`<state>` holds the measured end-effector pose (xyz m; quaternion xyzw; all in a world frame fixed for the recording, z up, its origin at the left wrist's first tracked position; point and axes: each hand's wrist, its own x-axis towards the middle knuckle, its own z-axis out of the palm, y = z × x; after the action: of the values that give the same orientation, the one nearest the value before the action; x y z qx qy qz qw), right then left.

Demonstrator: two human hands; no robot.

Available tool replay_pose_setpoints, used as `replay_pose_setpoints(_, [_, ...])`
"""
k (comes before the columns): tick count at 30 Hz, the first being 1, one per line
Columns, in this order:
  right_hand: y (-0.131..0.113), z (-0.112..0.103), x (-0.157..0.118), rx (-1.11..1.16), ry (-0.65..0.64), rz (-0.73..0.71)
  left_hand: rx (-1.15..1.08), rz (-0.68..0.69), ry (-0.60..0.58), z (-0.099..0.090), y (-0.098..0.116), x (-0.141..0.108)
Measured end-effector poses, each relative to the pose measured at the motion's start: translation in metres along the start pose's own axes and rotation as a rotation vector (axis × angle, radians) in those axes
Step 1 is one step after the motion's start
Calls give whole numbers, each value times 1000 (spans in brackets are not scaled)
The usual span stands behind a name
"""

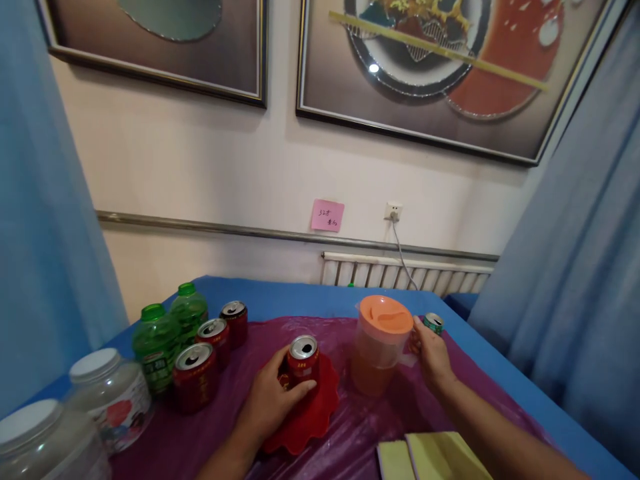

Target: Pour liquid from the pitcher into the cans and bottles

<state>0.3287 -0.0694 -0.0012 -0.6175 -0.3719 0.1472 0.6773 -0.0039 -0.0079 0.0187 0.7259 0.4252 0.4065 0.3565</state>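
Note:
My left hand [273, 397] is wrapped round a red drink can [303, 360] with an opened silver top. The can stands upright over a red scalloped-edge dish [323, 407]; whether its base touches the dish is hidden by my hand. To the right, my right hand [431, 350] closes on the handle side of a clear plastic pitcher [375, 363]. An orange lid [386, 315] covers the pitcher, and amber liquid fills its lower part. Just behind my right hand stands a green can [433, 323], partly hidden.
Left of my left hand stand several red cans [195, 380], green bottles [156, 353] and clear jars with white lids [113, 393]. Folded yellow cloths [435, 457] lie at the front right. Purple plastic sheeting [280, 327] covers the blue table [280, 293], with a radiator [370, 270] behind.

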Motion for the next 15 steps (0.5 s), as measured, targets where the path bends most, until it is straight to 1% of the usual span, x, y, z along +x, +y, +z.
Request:
replay_pose_setpoints(2, [0,-2,0,74,8,86,14,15,6,-1,2,0])
replay_pose_setpoints(3, [-2,-4,0,82,2,102,31,26,11,-2,3,0])
replay_pose_setpoints(4, [-5,-6,-2,70,14,98,56,41,20,-2,4,0])
replay_pose_setpoints(5, [-8,-9,-6,45,53,75,86,59,29,-3,4,0])
replay_pose_setpoints(7, [-16,-14,-20,3,211,-5,149,97,40,-3,3,-1])
replay_pose_setpoints(8, [-20,-16,-31,-1,300,-58,177,115,47,-3,2,-2])
replay_pose_setpoints(9, [-23,-16,-45,6,356,-114,201,131,52,-2,1,-3])
replay_pose_setpoints(10, [-25,-15,-61,10,347,-181,222,149,54,-2,0,-3])
replay_pose_setpoints(11, [-26,-11,-78,15,290,-246,240,172,52,-1,-2,-4])
replay_pose_setpoints(13, [-24,2,-111,-22,58,-274,263,239,37,0,-7,-5])
replay_pose_setpoints(15, [-22,22,-137,-67,-125,-275,267,309,13,1,-14,-6])
